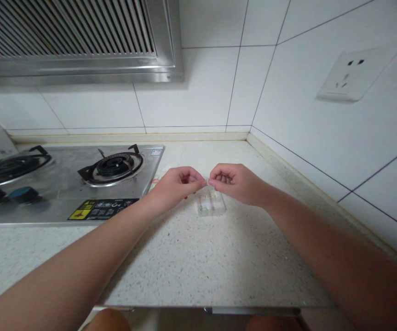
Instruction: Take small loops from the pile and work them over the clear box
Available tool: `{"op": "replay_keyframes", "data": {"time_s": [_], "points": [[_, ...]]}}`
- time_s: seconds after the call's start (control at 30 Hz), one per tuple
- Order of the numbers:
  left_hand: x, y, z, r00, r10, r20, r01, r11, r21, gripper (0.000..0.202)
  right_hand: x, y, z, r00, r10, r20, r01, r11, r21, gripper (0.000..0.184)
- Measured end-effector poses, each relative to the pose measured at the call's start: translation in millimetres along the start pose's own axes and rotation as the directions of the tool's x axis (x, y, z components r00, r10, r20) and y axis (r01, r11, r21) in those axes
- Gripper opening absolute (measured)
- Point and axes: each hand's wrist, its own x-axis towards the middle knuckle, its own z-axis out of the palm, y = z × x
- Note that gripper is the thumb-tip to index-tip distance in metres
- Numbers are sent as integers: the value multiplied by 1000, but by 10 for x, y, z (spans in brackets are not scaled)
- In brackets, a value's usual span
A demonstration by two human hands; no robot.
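Observation:
My left hand (179, 184) and my right hand (235, 182) meet fingertip to fingertip above the counter. Thumb and forefinger are pinched together on each, and whatever they hold is too small to make out. Just below and behind them, a clear plastic box (212, 209) with compartments lies on the speckled countertop (198, 262). Small items show faintly inside it, and my hands partly hide its far end. Beside my left hand, a small bit of red and white print (155, 181) shows at the stove's edge.
A steel gas stove (63, 184) with two burners and knobs lies to the left. Above it hangs a range hood (81, 41). White tiled walls close off the back and right, with a power socket (353, 76) on the right wall. The counter's front edge runs near my body.

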Motion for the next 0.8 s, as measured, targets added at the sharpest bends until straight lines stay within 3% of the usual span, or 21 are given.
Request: {"op": "replay_keyframes", "data": {"time_s": [0.8], "points": [[-33,33,-5,999,-6,42,7,1000,-25,18,-5,3,3,1000,1,15,-2,998,55,18]]}}
